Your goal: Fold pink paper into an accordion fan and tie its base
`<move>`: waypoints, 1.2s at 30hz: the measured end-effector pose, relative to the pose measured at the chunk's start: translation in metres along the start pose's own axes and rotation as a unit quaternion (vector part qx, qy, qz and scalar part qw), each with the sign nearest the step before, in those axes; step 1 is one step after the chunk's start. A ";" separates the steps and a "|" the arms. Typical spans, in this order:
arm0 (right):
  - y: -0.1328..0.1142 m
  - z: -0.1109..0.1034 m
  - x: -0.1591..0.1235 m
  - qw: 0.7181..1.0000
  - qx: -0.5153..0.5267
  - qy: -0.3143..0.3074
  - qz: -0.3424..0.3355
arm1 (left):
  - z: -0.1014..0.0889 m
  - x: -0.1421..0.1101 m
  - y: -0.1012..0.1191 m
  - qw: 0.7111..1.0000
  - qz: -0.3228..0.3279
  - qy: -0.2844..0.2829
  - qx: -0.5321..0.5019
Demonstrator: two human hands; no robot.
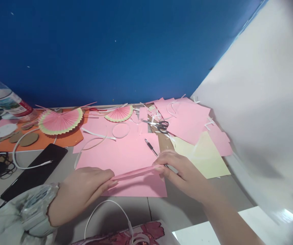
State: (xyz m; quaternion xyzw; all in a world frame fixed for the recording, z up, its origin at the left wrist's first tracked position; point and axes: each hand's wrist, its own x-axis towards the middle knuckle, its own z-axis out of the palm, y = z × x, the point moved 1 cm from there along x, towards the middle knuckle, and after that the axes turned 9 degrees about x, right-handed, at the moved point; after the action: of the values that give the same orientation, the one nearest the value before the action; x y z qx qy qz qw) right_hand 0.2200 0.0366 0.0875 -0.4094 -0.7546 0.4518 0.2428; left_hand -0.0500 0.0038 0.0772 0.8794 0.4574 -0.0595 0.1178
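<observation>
Folded pink paper: ends obscured by fingers. Bottle, far left of it, cropped; patterned object, below it, cropped.

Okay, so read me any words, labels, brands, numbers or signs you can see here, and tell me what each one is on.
No text can be read with certainty.
Bottle: it has a printed picture label with red on it, but any wording is too small and blurred to read.
Wristwatch: the face is too blurred to make out any numbers.
Black phone: no lettering shows.
Pen: no readable marking.
</observation>
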 end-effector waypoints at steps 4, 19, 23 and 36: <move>0.003 -0.001 0.002 1.000 0.006 0.004 0.020 | -0.003 0.001 -0.004 0.998 -0.037 -0.028 -0.053; 0.015 0.011 0.011 0.990 0.033 -0.068 0.115 | 0.000 -0.002 -0.015 0.924 -0.089 -0.170 -0.330; 0.017 0.025 0.021 0.993 -0.040 -0.109 0.019 | 0.013 0.006 -0.024 0.927 -0.058 -0.171 -0.330; 0.043 0.069 0.047 0.987 -0.160 -0.025 0.001 | 0.035 0.029 -0.027 0.987 -0.035 0.042 -0.153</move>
State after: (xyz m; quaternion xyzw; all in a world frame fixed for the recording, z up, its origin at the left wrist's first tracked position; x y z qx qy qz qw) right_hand 0.1610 0.0536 0.0168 -0.4324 -0.8225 0.3358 0.1546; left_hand -0.0550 0.0322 0.0334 0.8361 0.4962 0.0442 0.2297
